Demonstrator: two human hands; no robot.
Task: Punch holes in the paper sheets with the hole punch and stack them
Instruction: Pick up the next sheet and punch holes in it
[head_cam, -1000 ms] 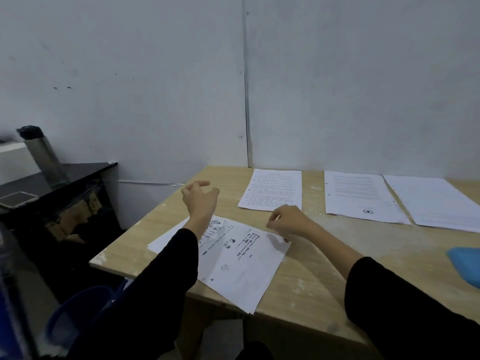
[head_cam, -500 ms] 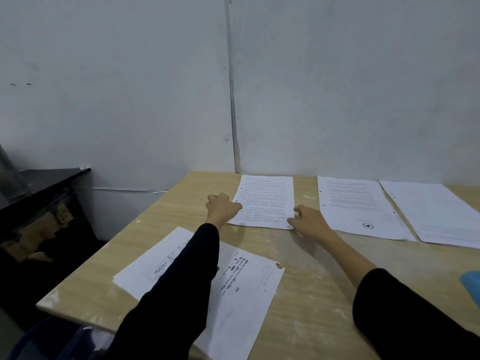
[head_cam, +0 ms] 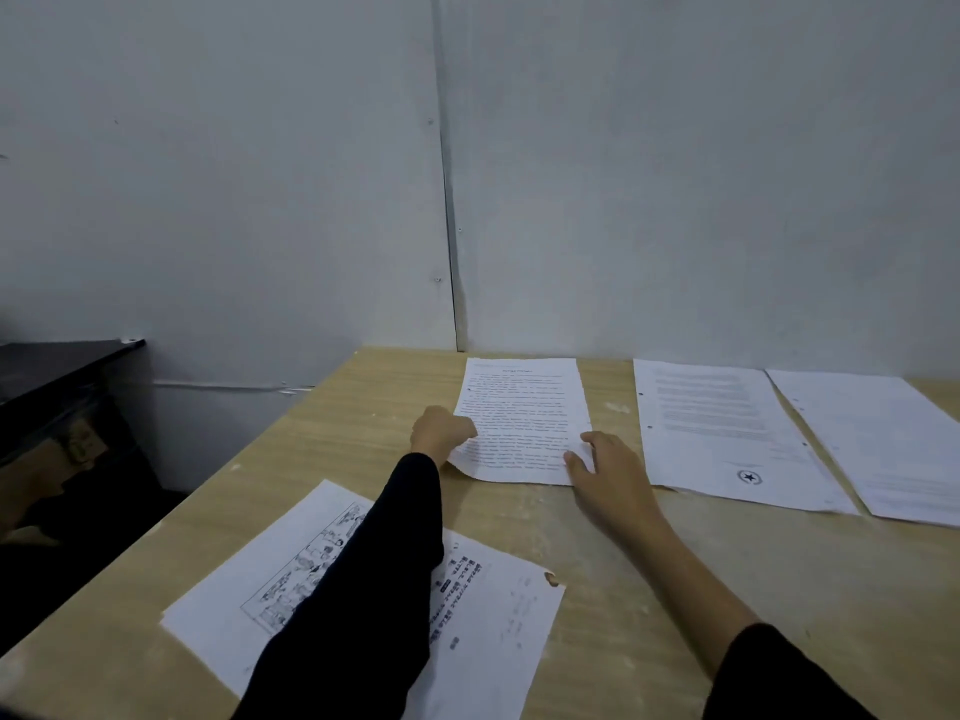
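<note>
Four sheets laid apart on surface (head_cam: 337, 449). Text sheet (head_cam: 524, 407), far ctr, pinched at L edge by left hand (head_cam: 441, 433); right hand (head_cam: 608, 470) fingers laid flat on near corner. Holes seen in starred sheet (head_cam: 717, 433); punch not in view; stacking judged undone.

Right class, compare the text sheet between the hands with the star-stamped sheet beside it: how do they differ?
The left hand pinches the text sheet and the right hand touches it; the star sheet lies untouched. The text sheet's near left corner curls up; the star sheet lies flat. Print fills the text sheet; the star sheet bears a star emblem. Both are white.
</note>
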